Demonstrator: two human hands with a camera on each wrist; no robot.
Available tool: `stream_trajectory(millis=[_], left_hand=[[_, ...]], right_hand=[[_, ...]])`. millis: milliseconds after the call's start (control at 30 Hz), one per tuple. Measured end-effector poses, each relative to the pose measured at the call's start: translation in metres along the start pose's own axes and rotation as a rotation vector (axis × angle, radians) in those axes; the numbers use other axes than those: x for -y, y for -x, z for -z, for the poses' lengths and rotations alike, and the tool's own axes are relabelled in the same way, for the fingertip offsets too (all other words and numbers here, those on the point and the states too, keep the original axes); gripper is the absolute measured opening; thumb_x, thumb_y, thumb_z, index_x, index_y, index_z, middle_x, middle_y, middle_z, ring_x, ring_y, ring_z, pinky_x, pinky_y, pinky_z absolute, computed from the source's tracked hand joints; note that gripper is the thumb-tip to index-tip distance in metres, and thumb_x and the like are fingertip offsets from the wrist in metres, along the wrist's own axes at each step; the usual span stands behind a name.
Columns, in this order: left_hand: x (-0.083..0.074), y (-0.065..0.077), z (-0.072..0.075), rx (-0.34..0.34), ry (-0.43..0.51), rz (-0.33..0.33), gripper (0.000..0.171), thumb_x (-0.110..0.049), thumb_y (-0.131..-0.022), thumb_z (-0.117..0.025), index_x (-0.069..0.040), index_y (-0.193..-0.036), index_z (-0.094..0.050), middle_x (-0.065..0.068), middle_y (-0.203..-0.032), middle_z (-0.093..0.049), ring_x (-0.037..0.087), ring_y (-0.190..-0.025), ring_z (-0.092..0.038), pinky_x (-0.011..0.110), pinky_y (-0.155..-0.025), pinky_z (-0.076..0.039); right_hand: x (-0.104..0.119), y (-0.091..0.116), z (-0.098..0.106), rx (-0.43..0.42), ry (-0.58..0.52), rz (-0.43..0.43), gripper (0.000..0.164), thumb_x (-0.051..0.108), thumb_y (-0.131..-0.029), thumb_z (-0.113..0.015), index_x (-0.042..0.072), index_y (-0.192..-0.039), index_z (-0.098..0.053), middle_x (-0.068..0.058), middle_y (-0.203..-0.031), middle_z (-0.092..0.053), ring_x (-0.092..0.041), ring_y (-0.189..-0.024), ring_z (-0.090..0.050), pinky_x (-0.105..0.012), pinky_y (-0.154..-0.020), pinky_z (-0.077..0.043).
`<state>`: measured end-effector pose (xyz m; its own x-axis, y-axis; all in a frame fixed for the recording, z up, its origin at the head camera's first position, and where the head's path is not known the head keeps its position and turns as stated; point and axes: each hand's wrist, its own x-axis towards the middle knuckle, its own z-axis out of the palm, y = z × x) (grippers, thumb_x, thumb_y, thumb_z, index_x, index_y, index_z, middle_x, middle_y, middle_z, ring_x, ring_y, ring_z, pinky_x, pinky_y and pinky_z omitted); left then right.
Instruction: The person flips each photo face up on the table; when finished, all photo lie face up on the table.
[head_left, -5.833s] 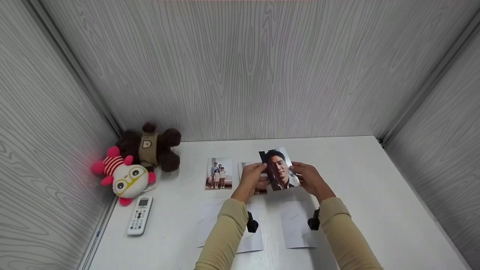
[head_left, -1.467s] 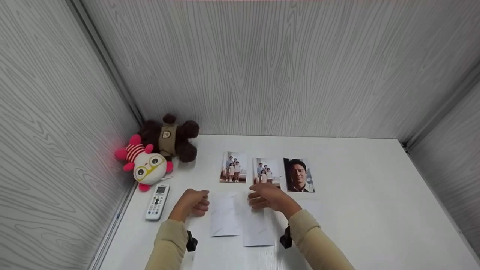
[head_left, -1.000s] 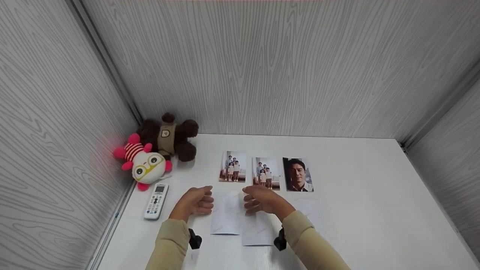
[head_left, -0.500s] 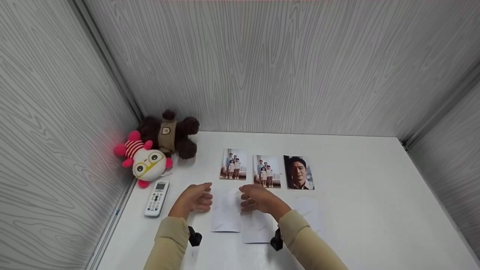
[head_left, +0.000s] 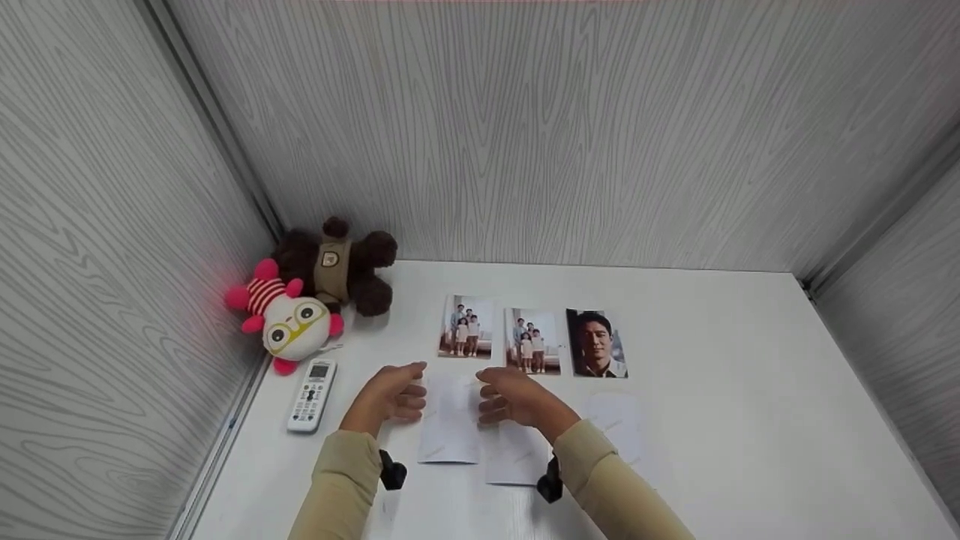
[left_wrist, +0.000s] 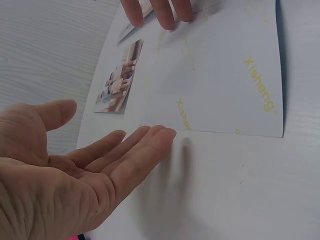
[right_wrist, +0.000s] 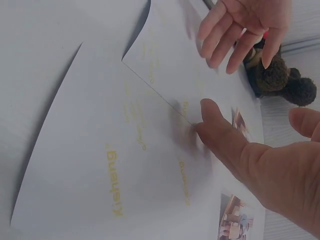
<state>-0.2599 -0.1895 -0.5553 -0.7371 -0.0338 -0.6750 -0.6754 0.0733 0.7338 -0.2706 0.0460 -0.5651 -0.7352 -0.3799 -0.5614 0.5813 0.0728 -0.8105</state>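
Two rows of photo prints lie on the white table. At the back are a left family photo (head_left: 465, 327), a middle family photo (head_left: 532, 341) and a portrait photo (head_left: 597, 343), all face up. In front lie a left face-down print (head_left: 450, 435), a middle one (head_left: 517, 457) and a right one (head_left: 619, 424), white with faint yellow lettering. My left hand (head_left: 392, 394), palm inward and holding nothing, is at the left edge of the left face-down print. Facing it, my right hand (head_left: 517, 397) hovers with loose fingers where the left and middle face-down prints meet, covering part of the middle one.
At the far left corner lie a brown plush bear (head_left: 334, 266) and a pink-and-white plush toy (head_left: 292, 322) with yellow glasses. A white remote control (head_left: 312, 396) is left of my left hand. Grey wood-grain panels (head_left: 525, 135) enclose the table (head_left: 735, 390) behind and at both sides.
Earlier both hands held the portrait photo raised; now it lies right of the family photos. Since then my right hand has drifted left, narrowing the gap between the hands.
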Motion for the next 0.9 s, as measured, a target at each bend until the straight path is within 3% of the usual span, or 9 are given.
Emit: stream_trajectory(millis=[300, 467, 667, 767, 900], left_hand=[[0.005, -0.006, 0.000, 0.002, 0.049, 0.003, 0.059, -0.031, -0.106, -0.050, 0.008, -0.149, -0.039, 0.033, -0.139, -0.053, 0.041, -0.126, -0.059, 0.049, -0.103, -0.054], [0.006, -0.007, -0.001, -0.011, 0.041, 0.007, 0.050, -0.031, -0.105, -0.052, 0.004, -0.140, -0.053, 0.021, -0.123, -0.061, 0.024, -0.100, -0.062, 0.042, -0.098, -0.056], [0.003, -0.008, -0.001, -0.023, 0.027, -0.006, 0.038, -0.030, -0.103, -0.054, 0.002, -0.123, -0.065, 0.006, -0.097, -0.066, 0.012, -0.075, -0.056, 0.032, -0.082, -0.051], [0.001, -0.008, -0.003, -0.012, 0.050, -0.015, 0.036, -0.025, -0.104, -0.054, 0.003, -0.123, -0.064, 0.006, -0.098, -0.065, 0.015, -0.081, -0.060, 0.034, -0.085, -0.052], [-0.006, -0.006, -0.007, -0.004, 0.075, -0.044, 0.035, -0.018, -0.103, -0.054, 0.005, -0.128, -0.061, 0.013, -0.114, -0.062, 0.023, -0.101, -0.064, 0.042, -0.098, -0.056]], right_hand=[[-0.006, -0.005, -0.002, -0.063, -0.089, -0.023, 0.062, 0.019, -0.104, -0.054, -0.004, -0.154, -0.027, -0.038, -0.154, -0.033, -0.050, -0.133, -0.051, -0.052, -0.097, -0.057], [-0.006, -0.006, -0.002, -0.058, -0.090, -0.027, 0.058, 0.019, -0.104, -0.055, -0.003, -0.153, -0.034, -0.034, -0.151, -0.041, -0.041, -0.128, -0.056, -0.045, -0.096, -0.058], [-0.003, -0.007, 0.001, -0.028, -0.064, 0.022, 0.040, 0.017, -0.103, -0.056, -0.005, -0.136, -0.056, -0.019, -0.128, -0.061, -0.021, -0.097, -0.062, -0.037, -0.090, -0.059], [-0.001, -0.007, 0.002, -0.034, -0.063, 0.044, 0.035, 0.016, -0.103, -0.056, -0.005, -0.130, -0.061, -0.016, -0.123, -0.064, -0.021, -0.099, -0.062, -0.040, -0.092, -0.057], [0.005, -0.006, 0.006, -0.043, -0.077, 0.049, 0.035, 0.017, -0.102, -0.056, -0.004, -0.130, -0.062, -0.017, -0.132, -0.061, -0.026, -0.107, -0.063, -0.046, -0.098, -0.055]])
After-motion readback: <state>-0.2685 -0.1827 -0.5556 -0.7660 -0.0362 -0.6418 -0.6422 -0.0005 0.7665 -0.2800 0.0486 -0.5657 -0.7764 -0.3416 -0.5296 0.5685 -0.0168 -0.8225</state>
